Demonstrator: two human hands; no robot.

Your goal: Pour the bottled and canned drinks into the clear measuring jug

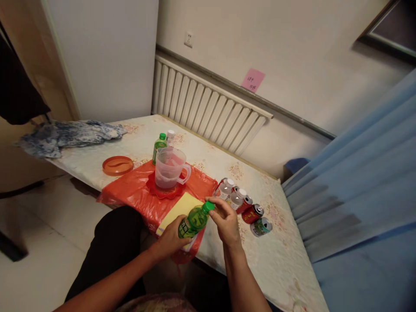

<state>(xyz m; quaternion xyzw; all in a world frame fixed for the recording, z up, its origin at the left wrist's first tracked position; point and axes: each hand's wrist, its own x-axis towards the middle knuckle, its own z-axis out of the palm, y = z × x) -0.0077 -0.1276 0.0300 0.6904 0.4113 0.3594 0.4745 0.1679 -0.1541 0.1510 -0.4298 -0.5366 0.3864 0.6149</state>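
Note:
My left hand (173,237) is wrapped round the lower part of a green drink bottle (197,219), which leans up to the right. At its top, the thumb and fingers of my right hand (226,221) pinch the green cap (208,206). Below the bottle lies a yellow paper pad (177,211) on a red plastic sheet (130,195). Further back, a clear plastic measuring jug (167,171) stands in a red scalloped dish (156,190). Another green-capped bottle (159,149) and a white-capped clear bottle (170,137) stand behind the jug.
Right of my hands are clear bottles (238,197), red cans (252,214) and a green can (261,227). An orange round lid (117,166) and a crumpled blue cloth (74,135) lie at the left. Behind are a radiator (208,104) and a blue curtain (360,186).

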